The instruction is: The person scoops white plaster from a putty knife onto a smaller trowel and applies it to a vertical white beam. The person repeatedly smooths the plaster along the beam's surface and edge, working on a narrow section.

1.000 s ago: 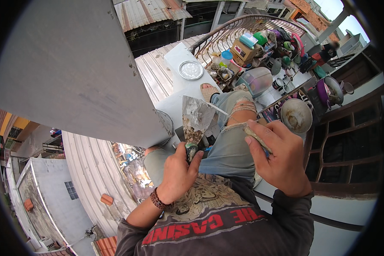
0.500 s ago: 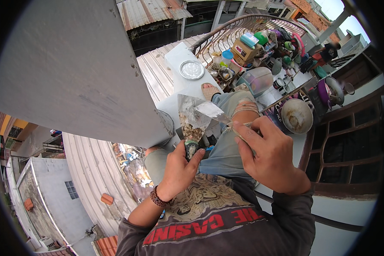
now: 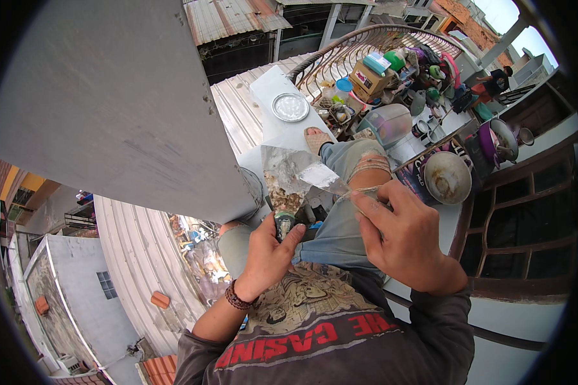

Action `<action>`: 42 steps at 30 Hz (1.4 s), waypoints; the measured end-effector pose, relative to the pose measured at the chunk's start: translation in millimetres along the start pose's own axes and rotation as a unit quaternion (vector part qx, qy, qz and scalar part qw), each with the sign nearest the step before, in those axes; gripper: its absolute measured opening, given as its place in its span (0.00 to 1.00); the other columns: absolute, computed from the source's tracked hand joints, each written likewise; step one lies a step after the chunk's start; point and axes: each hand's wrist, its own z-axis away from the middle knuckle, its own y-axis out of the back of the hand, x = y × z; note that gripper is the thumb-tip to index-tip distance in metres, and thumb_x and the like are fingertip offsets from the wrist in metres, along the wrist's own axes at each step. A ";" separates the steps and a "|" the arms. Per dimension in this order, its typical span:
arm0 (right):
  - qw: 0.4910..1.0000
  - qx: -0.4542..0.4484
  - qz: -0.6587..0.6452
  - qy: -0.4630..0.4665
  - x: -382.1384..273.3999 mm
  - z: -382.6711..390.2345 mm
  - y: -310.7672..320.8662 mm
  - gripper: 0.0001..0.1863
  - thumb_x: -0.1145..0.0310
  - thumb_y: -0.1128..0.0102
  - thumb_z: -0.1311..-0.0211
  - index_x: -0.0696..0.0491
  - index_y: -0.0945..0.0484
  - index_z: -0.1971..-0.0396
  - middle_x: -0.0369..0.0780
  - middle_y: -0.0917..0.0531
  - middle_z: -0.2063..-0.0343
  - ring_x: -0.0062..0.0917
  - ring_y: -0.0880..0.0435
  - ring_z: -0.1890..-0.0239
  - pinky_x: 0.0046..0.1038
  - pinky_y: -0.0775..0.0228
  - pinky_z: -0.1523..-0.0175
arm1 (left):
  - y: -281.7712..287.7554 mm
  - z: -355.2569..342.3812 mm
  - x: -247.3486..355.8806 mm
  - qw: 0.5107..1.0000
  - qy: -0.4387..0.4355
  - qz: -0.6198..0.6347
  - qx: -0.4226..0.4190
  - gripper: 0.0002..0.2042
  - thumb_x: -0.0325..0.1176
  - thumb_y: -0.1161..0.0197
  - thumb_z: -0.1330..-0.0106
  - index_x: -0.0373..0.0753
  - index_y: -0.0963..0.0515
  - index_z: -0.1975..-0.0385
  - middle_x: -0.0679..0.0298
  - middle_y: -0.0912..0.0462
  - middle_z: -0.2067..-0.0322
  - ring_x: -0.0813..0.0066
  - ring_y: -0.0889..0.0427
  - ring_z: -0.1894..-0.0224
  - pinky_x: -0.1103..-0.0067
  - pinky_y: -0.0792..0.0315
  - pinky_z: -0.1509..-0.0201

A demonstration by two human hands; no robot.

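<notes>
**Printed grey shirt, beaded wristband, torn jeans**

The person wears a dark grey long-sleeved shirt (image 3: 327,333) with a tan drawn print and red block lettering across the chest, below both hands. At the left hand (image 3: 266,256) a dark beaded bracelet (image 3: 236,298) circles the wrist. Beyond the right hand (image 3: 408,240), faded blue jeans (image 3: 340,224) are ripped at the knee, and a tan sandal (image 3: 316,138) covers the foot.

Daylit rooftop balcony — grey concrete wall (image 3: 109,109) at left, corrugated metal roofs (image 3: 141,250) below, curved railing (image 3: 359,51) beyond
</notes>
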 end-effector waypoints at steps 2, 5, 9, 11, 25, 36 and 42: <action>1.000 0.014 -0.008 0.002 0.4 -0.9 1.0 0.20 0.75 0.33 0.54 0.53 0.17 0.56 0.40 0.25 0.70 0.35 0.21 0.71 0.35 0.29 0.71 | 0.9 -0.5 -4.1 1.000 -0.003 0.001 0.000 0.12 0.35 0.36 0.31 0.33 0.28 0.60 0.69 0.27 0.84 0.83 0.29 0.89 0.84 0.35 0.86; 0.999 0.046 -0.010 0.009 2.4 -7.3 -0.8 0.20 0.75 0.33 0.55 0.53 0.17 0.56 0.40 0.26 0.70 0.35 0.21 0.71 0.35 0.29 0.72 | 2.1 -0.5 -3.8 1.000 -0.003 -0.008 -0.008 0.12 0.35 0.36 0.31 0.33 0.28 0.60 0.69 0.27 0.84 0.83 0.29 0.89 0.84 0.35 0.86; 1.000 0.014 0.003 0.012 -0.7 -6.3 -4.4 0.20 0.75 0.34 0.55 0.53 0.17 0.56 0.40 0.26 0.69 0.35 0.21 0.71 0.35 0.29 0.72 | 2.4 -0.9 -3.0 1.000 0.003 0.004 -0.013 0.12 0.35 0.37 0.31 0.33 0.28 0.60 0.70 0.27 0.84 0.83 0.29 0.89 0.84 0.34 0.86; 1.000 -0.001 0.004 0.019 -0.9 -5.2 -3.1 0.21 0.75 0.34 0.55 0.53 0.17 0.56 0.40 0.26 0.69 0.35 0.21 0.71 0.35 0.29 0.72 | 2.9 -2.0 -2.3 1.000 0.007 0.002 -0.011 0.12 0.34 0.37 0.31 0.33 0.28 0.60 0.70 0.27 0.84 0.83 0.29 0.88 0.83 0.34 0.86; 1.000 0.006 -0.018 -0.014 -3.9 -9.0 -4.2 0.18 0.79 0.33 0.54 0.52 0.16 0.59 0.41 0.24 0.70 0.35 0.20 0.70 0.34 0.27 0.68 | 3.8 -5.5 -11.0 0.999 0.024 0.029 -0.016 0.10 0.33 0.38 0.31 0.34 0.30 0.62 0.68 0.27 0.83 0.81 0.28 0.87 0.82 0.33 0.86; 0.996 0.076 -0.039 0.004 54.4 -1.2 -24.6 0.19 0.75 0.30 0.53 0.49 0.15 0.57 0.40 0.20 0.64 0.35 0.22 0.62 0.34 0.29 0.57 | 12.8 -2.1 -1.0 0.987 0.032 0.136 -0.079 0.10 0.33 0.38 0.30 0.33 0.30 0.61 0.68 0.26 0.82 0.80 0.27 0.86 0.83 0.31 0.84; 0.988 0.071 -0.134 -0.004 93.4 -1.6 -23.1 0.20 0.77 0.30 0.54 0.50 0.14 0.56 0.39 0.19 0.63 0.32 0.22 0.61 0.30 0.30 0.54 | 10.9 0.6 -12.4 0.984 -0.002 0.141 -0.105 0.10 0.32 0.37 0.30 0.33 0.29 0.59 0.71 0.26 0.79 0.86 0.28 0.84 0.85 0.32 0.83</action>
